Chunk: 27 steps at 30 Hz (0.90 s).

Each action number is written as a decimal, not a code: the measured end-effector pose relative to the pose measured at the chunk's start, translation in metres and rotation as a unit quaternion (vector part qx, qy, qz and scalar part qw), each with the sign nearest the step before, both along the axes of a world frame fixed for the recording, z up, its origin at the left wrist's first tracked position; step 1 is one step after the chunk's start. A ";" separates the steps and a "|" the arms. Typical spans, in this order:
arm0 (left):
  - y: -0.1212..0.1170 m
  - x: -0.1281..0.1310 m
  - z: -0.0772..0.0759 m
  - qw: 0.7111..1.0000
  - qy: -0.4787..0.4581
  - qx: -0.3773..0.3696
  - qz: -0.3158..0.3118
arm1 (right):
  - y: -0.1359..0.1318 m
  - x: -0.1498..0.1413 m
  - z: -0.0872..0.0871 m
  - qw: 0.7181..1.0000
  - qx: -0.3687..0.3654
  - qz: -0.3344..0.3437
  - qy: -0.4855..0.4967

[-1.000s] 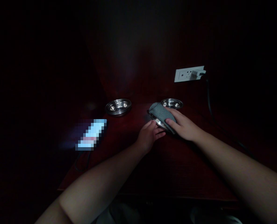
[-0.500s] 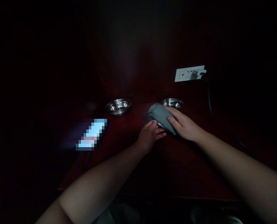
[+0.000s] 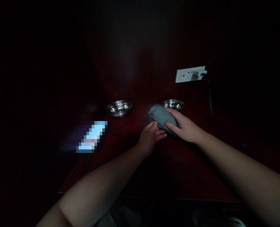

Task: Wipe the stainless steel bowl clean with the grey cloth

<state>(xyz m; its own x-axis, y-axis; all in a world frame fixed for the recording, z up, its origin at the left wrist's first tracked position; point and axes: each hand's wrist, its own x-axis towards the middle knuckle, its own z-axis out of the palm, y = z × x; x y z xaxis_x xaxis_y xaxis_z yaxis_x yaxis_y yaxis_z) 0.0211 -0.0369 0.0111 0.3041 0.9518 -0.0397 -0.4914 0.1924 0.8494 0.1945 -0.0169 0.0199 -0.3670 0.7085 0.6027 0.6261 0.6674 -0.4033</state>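
More fully covering the dish (image 3: 161, 127) with the cloth (image 3: 162, 116) than a second ago, seemingly bringing more surface under it; clamping cloth with the right hand (image 3: 185, 126), pinching rim with the left hand (image 3: 148, 138), just before the single bowl (image 3: 173, 104).

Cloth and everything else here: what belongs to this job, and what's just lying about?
Job:
- grey cloth, in right hand
- metal dish under it, in left hand
- stacked metal bowls, separate metal bowl, probably

Just there, seemingly:
- lit screen
- wall socket, plug, black cable
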 end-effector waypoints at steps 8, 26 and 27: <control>-0.005 0.000 -0.002 0.999 0.003 0.015 -0.044 | 0.000 -0.001 -0.002 1.000 -0.007 0.013 0.005; -0.002 0.000 -0.004 0.999 0.038 0.022 -0.019 | -0.001 -0.001 -0.001 1.000 -0.010 0.018 -0.007; -0.002 0.001 -0.004 0.999 0.039 0.020 -0.013 | -0.001 -0.001 -0.001 1.000 -0.009 0.019 -0.008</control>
<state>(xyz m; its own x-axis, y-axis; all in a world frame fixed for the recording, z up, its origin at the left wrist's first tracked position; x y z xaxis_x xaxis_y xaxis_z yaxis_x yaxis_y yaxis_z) 0.0217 -0.0390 0.0072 0.3261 0.9450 -0.0264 -0.4190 0.1696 0.8920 0.1938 -0.0180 0.0190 -0.4035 0.7047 0.5836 0.6063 0.6836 -0.4062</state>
